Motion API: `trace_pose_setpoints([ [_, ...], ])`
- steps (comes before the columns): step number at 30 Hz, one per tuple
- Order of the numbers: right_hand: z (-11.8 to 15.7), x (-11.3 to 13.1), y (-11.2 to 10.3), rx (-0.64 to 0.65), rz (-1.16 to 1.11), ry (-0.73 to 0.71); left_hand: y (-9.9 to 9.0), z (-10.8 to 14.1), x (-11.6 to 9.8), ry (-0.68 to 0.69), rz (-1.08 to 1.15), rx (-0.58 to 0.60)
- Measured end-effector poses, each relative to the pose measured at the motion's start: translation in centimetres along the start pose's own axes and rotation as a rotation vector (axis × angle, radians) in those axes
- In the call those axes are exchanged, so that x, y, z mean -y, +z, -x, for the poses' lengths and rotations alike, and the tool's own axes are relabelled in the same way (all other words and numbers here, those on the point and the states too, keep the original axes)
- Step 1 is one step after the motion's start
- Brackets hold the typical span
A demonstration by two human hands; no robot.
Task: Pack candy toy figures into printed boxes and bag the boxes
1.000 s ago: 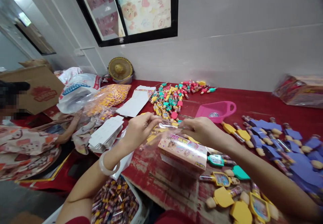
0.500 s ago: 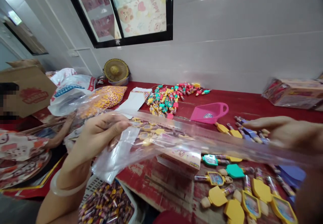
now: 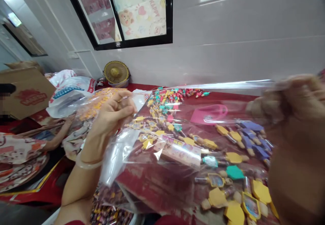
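Note:
A wide clear plastic bag [image 3: 157, 154] is stretched between my two hands over the table. My left hand [image 3: 118, 111] pinches its left upper corner between thumb and fingers. On the other side my right hand [image 3: 294, 96], partly blurred, has its fingers closed around the bag's upper right edge. Through the film I see a small pink printed box [image 3: 177, 150] lying on the red table. Yellow paddle-shaped toys with clear tubes [image 3: 217, 198] lie near me, with green ones [image 3: 235, 172] among them. Purple ones [image 3: 254, 138] are beside my right arm.
A pink scoop [image 3: 209, 114] and a pile of small coloured toys [image 3: 175, 94] lie further back. Below the table edge is a basket of small wrapped pieces [image 3: 111, 215]. A straw hat [image 3: 116, 72], white sacks [image 3: 73, 86], a carton [image 3: 27, 93] and another person's arm [image 3: 59, 133] are at left.
My right hand has risen and closed on the bag's edge. The bag has gone from a narrow strip to a spread sheet, and my left hand has moved up slightly.

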State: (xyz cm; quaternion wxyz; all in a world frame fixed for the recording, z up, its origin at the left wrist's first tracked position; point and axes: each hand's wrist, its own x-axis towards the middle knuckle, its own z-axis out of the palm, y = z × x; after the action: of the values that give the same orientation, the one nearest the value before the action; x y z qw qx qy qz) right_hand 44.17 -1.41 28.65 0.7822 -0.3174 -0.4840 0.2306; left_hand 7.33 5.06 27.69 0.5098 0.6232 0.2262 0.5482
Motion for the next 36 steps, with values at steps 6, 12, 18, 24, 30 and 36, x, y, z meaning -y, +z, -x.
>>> trace_pose_setpoints([
  [6,-0.1,-6.2,-1.6,0.13,0.027,0.453,-3.5,-0.9,7.0,-0.299,-0.18,-0.01],
  [12,2.7,-11.0,-0.2,0.253,-0.018,0.675,-3.2,-0.9,9.6,0.017,-0.824,-0.541],
  [18,7.2,-12.6,6.0,0.506,-0.224,0.832,6.0,3.5,11.3,-0.023,-0.941,0.105],
  [24,5.6,-9.2,5.5,0.803,0.089,0.271,5.9,1.5,7.6,-0.03,-0.706,0.38],
  [30,4.8,-10.8,6.8,1.128,0.401,-0.047,3.3,0.3,0.7,0.052,-0.453,0.515],
  [36,3.8,-8.3,8.4,1.071,0.204,-0.122,3.2,0.7,-1.0,0.019,-0.555,0.541],
])
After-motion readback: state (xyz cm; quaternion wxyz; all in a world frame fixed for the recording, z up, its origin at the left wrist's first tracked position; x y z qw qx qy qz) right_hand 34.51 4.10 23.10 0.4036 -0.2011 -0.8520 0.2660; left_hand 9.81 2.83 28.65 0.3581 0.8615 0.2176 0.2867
